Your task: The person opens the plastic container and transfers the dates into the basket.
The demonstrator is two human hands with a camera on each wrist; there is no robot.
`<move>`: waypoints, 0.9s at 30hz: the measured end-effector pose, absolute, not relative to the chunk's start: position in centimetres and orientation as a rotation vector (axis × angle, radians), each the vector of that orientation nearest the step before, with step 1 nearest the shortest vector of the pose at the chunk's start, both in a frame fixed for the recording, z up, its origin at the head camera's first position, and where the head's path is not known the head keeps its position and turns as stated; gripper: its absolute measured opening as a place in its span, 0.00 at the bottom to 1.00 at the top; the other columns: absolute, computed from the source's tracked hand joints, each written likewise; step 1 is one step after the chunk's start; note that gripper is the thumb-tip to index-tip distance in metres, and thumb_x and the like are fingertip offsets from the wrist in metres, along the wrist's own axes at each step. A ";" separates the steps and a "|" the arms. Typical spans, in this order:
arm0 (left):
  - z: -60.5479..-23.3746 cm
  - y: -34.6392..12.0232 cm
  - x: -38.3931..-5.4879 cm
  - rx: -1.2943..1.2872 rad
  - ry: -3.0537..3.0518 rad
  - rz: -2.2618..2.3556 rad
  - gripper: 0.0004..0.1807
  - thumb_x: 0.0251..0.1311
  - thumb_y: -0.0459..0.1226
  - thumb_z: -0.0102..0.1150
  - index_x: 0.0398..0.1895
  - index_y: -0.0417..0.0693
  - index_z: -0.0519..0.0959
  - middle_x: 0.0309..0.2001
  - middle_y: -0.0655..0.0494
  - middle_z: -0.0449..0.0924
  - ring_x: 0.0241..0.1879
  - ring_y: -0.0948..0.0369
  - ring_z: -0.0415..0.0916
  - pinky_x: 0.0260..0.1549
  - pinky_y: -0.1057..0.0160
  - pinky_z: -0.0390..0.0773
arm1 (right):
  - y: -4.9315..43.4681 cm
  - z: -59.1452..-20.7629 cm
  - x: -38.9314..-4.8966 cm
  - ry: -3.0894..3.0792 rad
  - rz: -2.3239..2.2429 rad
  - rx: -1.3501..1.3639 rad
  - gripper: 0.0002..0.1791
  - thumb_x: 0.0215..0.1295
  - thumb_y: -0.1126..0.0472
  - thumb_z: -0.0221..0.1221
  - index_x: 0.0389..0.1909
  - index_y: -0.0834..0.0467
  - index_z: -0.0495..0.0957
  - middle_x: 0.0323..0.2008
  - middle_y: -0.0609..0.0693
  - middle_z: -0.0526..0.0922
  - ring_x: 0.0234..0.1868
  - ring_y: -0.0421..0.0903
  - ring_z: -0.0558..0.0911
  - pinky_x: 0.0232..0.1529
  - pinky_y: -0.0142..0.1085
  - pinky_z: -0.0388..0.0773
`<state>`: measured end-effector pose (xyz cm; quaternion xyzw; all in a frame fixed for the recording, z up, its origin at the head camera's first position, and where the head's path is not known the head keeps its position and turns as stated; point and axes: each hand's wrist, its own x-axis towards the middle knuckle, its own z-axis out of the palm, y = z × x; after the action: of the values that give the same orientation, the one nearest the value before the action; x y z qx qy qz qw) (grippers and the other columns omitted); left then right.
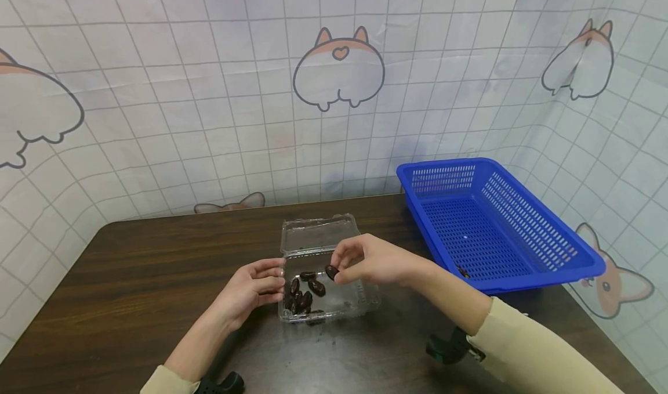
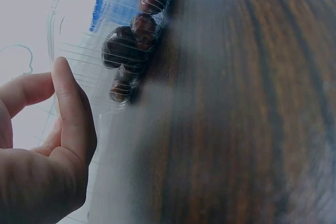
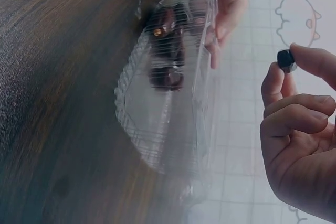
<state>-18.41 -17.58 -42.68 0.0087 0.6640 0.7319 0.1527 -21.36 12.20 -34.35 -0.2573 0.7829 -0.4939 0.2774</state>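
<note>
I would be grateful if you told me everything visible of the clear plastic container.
The clear plastic container is a ridged box, its lid open at the far side. It stands on the dark table, left of the blue basket. Dark, glossy, date-like fruits lie inside, mostly toward its left. The left hand appears to touch its left edge.

Left hand touches the edge of a ribbed clear plastic container; dark brown dates inside; wood-grain tabletop beneath.

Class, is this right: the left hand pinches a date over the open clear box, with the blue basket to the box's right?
Wrong hand: the head view shows the right hand pinching the date over the box, with the basket to the box's right.
</note>
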 end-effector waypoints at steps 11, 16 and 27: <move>-42.7 -17.6 -18.4 0.018 1.906 2.100 0.29 0.69 0.26 0.58 0.71 0.29 0.65 0.46 0.49 0.77 0.36 0.61 0.79 0.41 0.61 0.86 | 13.7 -33.4 -21.2 2.183 -1.327 -0.708 0.14 0.63 0.59 0.71 0.46 0.59 0.81 0.38 0.52 0.84 0.25 0.42 0.69 0.23 0.33 0.62; -42.8 -17.5 -18.4 0.010 1.900 2.106 0.28 0.69 0.25 0.58 0.71 0.29 0.65 0.45 0.49 0.77 0.36 0.61 0.79 0.40 0.61 0.86 | 14.3 -33.1 -21.3 2.156 -1.365 -0.676 0.15 0.63 0.60 0.70 0.48 0.59 0.81 0.40 0.53 0.84 0.22 0.42 0.66 0.21 0.32 0.61; -42.6 -17.4 -18.3 0.008 1.912 2.096 0.28 0.70 0.26 0.58 0.71 0.29 0.65 0.46 0.49 0.76 0.37 0.60 0.78 0.40 0.61 0.86 | 15.5 -32.6 -21.0 2.136 -1.401 -0.645 0.15 0.64 0.61 0.70 0.49 0.60 0.82 0.41 0.55 0.85 0.18 0.40 0.62 0.18 0.30 0.58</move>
<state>-18.27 -17.40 -42.63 0.0028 0.6661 0.7302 0.1518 -21.05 15.55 -32.56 -0.2370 0.7848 -0.5149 0.2505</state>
